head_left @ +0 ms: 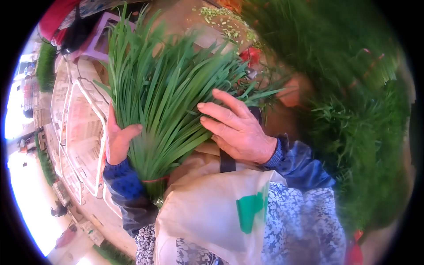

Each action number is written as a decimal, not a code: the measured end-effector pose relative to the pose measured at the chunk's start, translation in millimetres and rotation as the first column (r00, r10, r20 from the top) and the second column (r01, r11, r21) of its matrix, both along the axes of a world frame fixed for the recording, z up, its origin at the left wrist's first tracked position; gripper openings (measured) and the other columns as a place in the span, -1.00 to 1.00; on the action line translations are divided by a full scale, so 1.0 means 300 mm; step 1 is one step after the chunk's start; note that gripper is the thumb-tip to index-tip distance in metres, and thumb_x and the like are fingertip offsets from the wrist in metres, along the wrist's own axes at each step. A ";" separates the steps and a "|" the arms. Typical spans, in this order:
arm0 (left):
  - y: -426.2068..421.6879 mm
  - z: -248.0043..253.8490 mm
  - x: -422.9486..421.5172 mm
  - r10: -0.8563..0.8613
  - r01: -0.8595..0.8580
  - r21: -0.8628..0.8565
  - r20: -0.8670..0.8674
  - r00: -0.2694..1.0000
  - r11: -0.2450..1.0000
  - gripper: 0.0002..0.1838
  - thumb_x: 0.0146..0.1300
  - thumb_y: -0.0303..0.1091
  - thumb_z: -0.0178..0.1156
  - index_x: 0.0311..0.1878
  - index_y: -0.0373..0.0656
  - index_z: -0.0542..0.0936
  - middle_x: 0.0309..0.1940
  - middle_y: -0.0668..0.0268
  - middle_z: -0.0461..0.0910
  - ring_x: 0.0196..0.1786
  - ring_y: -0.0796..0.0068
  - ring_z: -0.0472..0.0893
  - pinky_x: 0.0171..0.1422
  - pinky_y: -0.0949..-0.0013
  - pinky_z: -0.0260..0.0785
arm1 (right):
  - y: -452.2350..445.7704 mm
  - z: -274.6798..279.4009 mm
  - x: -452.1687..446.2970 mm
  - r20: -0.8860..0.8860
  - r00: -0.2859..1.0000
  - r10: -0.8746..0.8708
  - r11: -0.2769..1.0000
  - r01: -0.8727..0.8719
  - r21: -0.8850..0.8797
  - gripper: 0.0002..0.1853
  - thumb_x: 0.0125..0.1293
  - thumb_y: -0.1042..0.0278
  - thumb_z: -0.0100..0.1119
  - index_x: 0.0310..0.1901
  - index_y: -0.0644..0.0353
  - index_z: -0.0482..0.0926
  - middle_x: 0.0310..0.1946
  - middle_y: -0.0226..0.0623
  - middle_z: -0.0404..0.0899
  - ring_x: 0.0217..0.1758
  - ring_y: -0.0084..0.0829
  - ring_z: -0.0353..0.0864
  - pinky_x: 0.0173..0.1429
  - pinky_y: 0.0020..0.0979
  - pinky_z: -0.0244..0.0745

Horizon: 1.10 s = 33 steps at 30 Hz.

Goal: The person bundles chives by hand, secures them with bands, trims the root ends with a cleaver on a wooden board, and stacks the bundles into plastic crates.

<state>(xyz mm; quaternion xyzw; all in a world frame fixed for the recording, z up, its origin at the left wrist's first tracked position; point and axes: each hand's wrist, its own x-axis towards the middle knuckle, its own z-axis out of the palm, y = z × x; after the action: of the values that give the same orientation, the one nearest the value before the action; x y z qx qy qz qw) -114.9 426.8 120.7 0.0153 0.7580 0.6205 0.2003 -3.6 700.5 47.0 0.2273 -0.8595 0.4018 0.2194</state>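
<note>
A large bunch of long green leaves [163, 97] fans out over the lap, tied near its lower end by a thin red band [155, 180]. Around the bunch's left side, my left hand [118, 137] holds it, thumb lying across the leaves and the other fingers hidden behind. My right hand [240, 128] rests at the right side of the leaves, palm down, fingers stretched and slightly apart, fingertips at the outer leaves. Under the bunch, a beige cloth [203, 207] with a green patch [251, 212] covers part of the patterned clothing [300, 221].
More green leaves [353, 110] are piled along the right. A purple plastic stool [95, 46] stands at the upper left, above a white metal frame [84, 132]. Cut pale pieces [225, 22] and a red scrap [251, 56] lie on the ground ahead.
</note>
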 end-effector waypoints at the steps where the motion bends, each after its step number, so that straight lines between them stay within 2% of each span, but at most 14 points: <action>1: 0.004 0.004 0.001 0.007 -0.008 0.019 0.032 0.999 1.000 -0.17 -0.04 -0.64 0.13 0.44 -0.28 0.24 0.15 0.17 0.54 0.17 0.34 0.55 0.34 0.33 0.34 | 0.010 0.008 0.008 0.010 1.000 0.000 1.000 0.000 -0.004 -0.51 -0.07 0.49 0.31 0.03 0.20 0.61 0.28 -0.25 0.44 0.39 0.03 0.35 0.29 -0.03 0.43; 6: -0.009 -0.018 -0.009 -0.001 0.001 0.010 0.010 1.000 1.000 -0.18 -0.04 -0.65 0.12 0.43 -0.28 0.26 0.14 0.17 0.54 0.16 0.34 0.56 0.34 0.32 0.34 | 0.066 -0.006 0.006 -0.050 0.999 -0.005 0.996 0.001 -0.085 -0.62 -0.07 0.53 0.31 -0.10 0.19 0.65 0.15 -0.29 0.55 0.38 -0.01 0.38 0.29 -0.04 0.41; 8: 0.004 -0.015 -0.009 0.004 -0.004 -0.020 0.004 1.000 1.000 -0.18 -0.04 -0.65 0.12 0.43 -0.29 0.27 0.15 0.18 0.54 0.18 0.36 0.54 0.35 0.33 0.32 | 0.110 -0.025 -0.018 -0.084 0.974 -0.209 0.946 0.179 -0.269 -0.65 0.00 0.69 0.24 -0.12 0.23 0.65 -0.04 -0.16 0.63 0.11 -0.05 0.59 0.17 -0.14 0.52; 11: 0.008 -0.012 -0.014 -0.006 0.006 -0.026 -0.005 1.000 1.000 -0.18 -0.05 -0.65 0.12 0.43 -0.29 0.27 0.17 0.18 0.54 0.20 0.38 0.53 0.37 0.34 0.30 | 0.163 -0.020 -0.020 0.156 0.937 -0.314 0.820 0.350 -0.452 -0.76 0.23 0.70 0.17 -0.07 0.31 0.61 -0.11 -0.07 0.63 0.01 -0.14 0.64 0.12 -0.30 0.52; 14: 0.011 -0.014 -0.012 -0.018 0.017 -0.018 -0.018 1.000 1.000 -0.16 -0.06 -0.65 0.12 0.44 -0.30 0.26 0.17 0.18 0.53 0.21 0.38 0.53 0.38 0.35 0.29 | 0.191 0.008 -0.052 0.123 0.930 -0.346 0.810 0.362 -0.461 -0.77 0.25 0.69 0.15 -0.06 0.30 0.61 -0.10 -0.09 0.64 0.00 -0.14 0.65 0.12 -0.29 0.53; 17: 0.005 -0.012 -0.016 -0.046 0.046 -0.025 -0.014 0.999 0.999 -0.14 -0.05 -0.64 0.13 0.46 -0.30 0.25 0.18 0.19 0.53 0.21 0.37 0.52 0.39 0.35 0.28 | 0.181 0.019 -0.085 0.024 0.965 -0.261 0.904 0.253 -0.345 -0.77 0.24 0.64 0.19 -0.06 0.26 0.61 -0.13 -0.12 0.65 -0.03 -0.12 0.65 0.10 -0.23 0.52; 19: 0.003 -0.014 -0.014 -0.038 0.037 -0.034 -0.032 0.999 0.999 -0.13 -0.05 -0.63 0.14 0.47 -0.30 0.23 0.18 0.19 0.53 0.21 0.37 0.52 0.39 0.35 0.28 | 0.172 0.004 -0.103 0.192 0.961 -0.199 0.943 0.241 -0.229 -0.76 0.19 0.56 0.27 -0.08 0.23 0.62 -0.16 -0.15 0.65 -0.06 -0.10 0.63 0.08 -0.18 0.49; 24: 0.010 -0.005 -0.011 -0.041 0.037 -0.105 -0.037 0.998 0.994 -0.09 -0.05 -0.62 0.17 0.50 -0.31 0.17 0.23 0.18 0.49 0.25 0.39 0.49 0.40 0.35 0.27 | 0.164 0.007 -0.124 0.226 0.973 -0.043 0.995 0.062 -0.077 -0.75 0.14 0.50 0.33 -0.11 0.23 0.62 -0.28 -0.20 0.62 -0.08 -0.09 0.59 0.05 -0.17 0.44; 26: 0.017 0.000 -0.011 -0.048 0.041 -0.124 -0.049 0.998 0.991 -0.08 -0.05 -0.61 0.18 0.50 -0.31 0.17 0.24 0.18 0.48 0.26 0.39 0.48 0.40 0.35 0.26 | 0.158 -0.007 -0.126 0.154 0.988 -0.013 0.999 0.019 -0.037 -0.76 0.12 0.53 0.31 -0.14 0.25 0.62 -0.33 -0.19 0.60 -0.15 -0.08 0.59 -0.03 -0.22 0.46; 27: 0.017 0.000 -0.012 -0.065 0.055 -0.142 -0.070 0.995 0.988 -0.08 -0.04 -0.60 0.19 0.50 -0.30 0.16 0.25 0.18 0.47 0.27 0.38 0.47 0.41 0.36 0.26 | 0.156 -0.007 -0.122 0.162 0.987 -0.005 0.999 0.012 -0.041 -0.76 0.12 0.53 0.31 -0.14 0.25 0.62 -0.33 -0.19 0.60 -0.15 -0.08 0.59 -0.03 -0.22 0.46; 29: 0.012 0.005 -0.007 -0.092 0.059 -0.258 -0.116 0.989 0.964 -0.06 -0.03 -0.54 0.25 0.52 -0.28 0.16 0.31 0.12 0.43 0.30 0.34 0.46 0.43 0.30 0.25 | 0.158 0.003 -0.113 0.395 0.916 0.070 0.973 0.025 -0.231 -0.79 0.15 0.57 0.27 -0.14 0.27 0.63 -0.35 -0.27 0.61 -0.25 -0.27 0.62 -0.12 -0.34 0.48; 30: 0.007 0.012 -0.003 -0.181 0.012 -0.431 -0.352 0.918 0.902 -0.03 -0.04 -0.48 0.30 0.53 -0.27 0.15 0.37 0.06 0.38 0.36 0.25 0.42 0.47 0.22 0.21 | 0.157 -0.001 -0.108 0.404 0.912 0.076 0.972 0.023 -0.235 -0.79 0.15 0.57 0.27 -0.14 0.27 0.63 -0.35 -0.27 0.61 -0.25 -0.27 0.62 -0.12 -0.34 0.48; 32: 0.014 0.045 0.015 -0.301 -0.080 -0.577 -0.533 0.791 0.813 0.01 -0.05 -0.42 0.35 0.55 -0.25 0.13 0.42 -0.01 0.33 0.42 0.17 0.37 0.51 0.15 0.18 | 0.158 -0.009 -0.103 0.531 0.811 0.247 0.860 0.070 -0.506 -0.82 0.24 0.59 0.23 -0.11 0.30 0.63 -0.34 -0.38 0.63 -0.29 -0.53 0.60 -0.17 -0.48 0.48; 33: 0.040 0.076 0.045 -0.445 0.012 -0.591 -0.594 0.671 0.806 0.06 -0.09 -0.36 0.40 0.55 -0.23 0.14 0.48 -0.01 0.25 0.48 0.10 0.30 0.54 0.07 0.12 | 0.168 -0.006 -0.100 0.537 0.803 0.258 0.858 0.066 -0.510 -0.82 0.24 0.59 0.23 -0.11 0.30 0.63 -0.34 -0.38 0.63 -0.29 -0.53 0.60 -0.17 -0.48 0.48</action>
<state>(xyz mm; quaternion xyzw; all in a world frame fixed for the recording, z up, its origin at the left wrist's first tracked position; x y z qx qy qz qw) -101.5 438.7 143.6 0.2946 0.9089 0.2935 -0.0311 -33.5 750.9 45.1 0.0710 -0.7353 0.6735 -0.0270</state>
